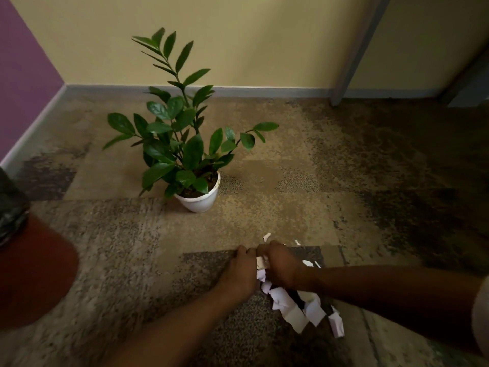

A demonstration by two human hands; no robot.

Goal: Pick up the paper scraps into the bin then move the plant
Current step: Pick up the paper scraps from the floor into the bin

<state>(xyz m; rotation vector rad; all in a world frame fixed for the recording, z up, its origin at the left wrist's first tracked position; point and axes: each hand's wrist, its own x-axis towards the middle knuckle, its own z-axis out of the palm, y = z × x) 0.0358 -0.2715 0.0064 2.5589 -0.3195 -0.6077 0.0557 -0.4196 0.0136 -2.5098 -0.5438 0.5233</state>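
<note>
White torn paper scraps (293,303) lie heaped under and just behind both hands | left hand (239,271) and right hand (280,266) curl round scraps, knuckles touching | red round bin (31,271) sits far left, nearer the left hand.

Patchy brown carpet (264,181) underfoot — yellow wall (238,35) behind, purple wall (21,75) to the left — and a grey post (352,54) standing at the skirting.

Mottled brown carpet (291,168); yellow wall (238,35) behind it, purple wall (21,75) left of yellow wall, grey post (354,54) leaning against it.
</note>
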